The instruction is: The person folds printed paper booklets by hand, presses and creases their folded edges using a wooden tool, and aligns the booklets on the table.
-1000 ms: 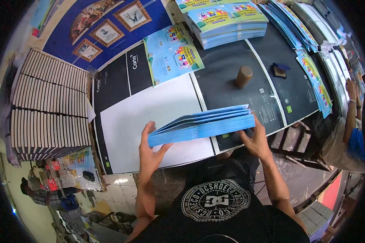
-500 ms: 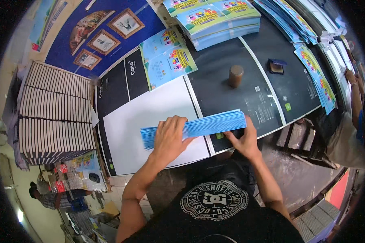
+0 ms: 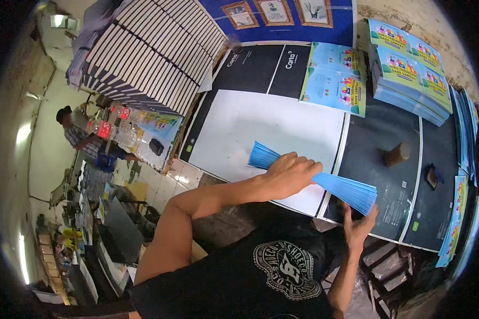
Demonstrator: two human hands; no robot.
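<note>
A bundle of thin blue booklets (image 3: 348,191) is held on edge above the near side of the work table, its ends spread like a fan. My left hand (image 3: 291,175) clasps the bundle around its middle from above, hiding that part. At the bundle's right end my right hand (image 3: 359,226) has its thumb on the near side and its fingers round the far corner. Beneath the bundle lies a large white sheet (image 3: 223,127) on the black table top (image 3: 367,154).
A brown cylinder (image 3: 397,154) and a small dark pad (image 3: 433,176) stand to the right. Printed booklet covers (image 3: 332,80) lie behind, near a tall booklet stack (image 3: 409,80). Thick books (image 3: 154,53) are piled at the left. A person (image 3: 82,133) is farther off, beyond plastic bottles (image 3: 111,133).
The view has swung left, bringing the room and book pile further in. The bundle has gone from nearly level to sloping down rightward, and its ends are fanned wider.
</note>
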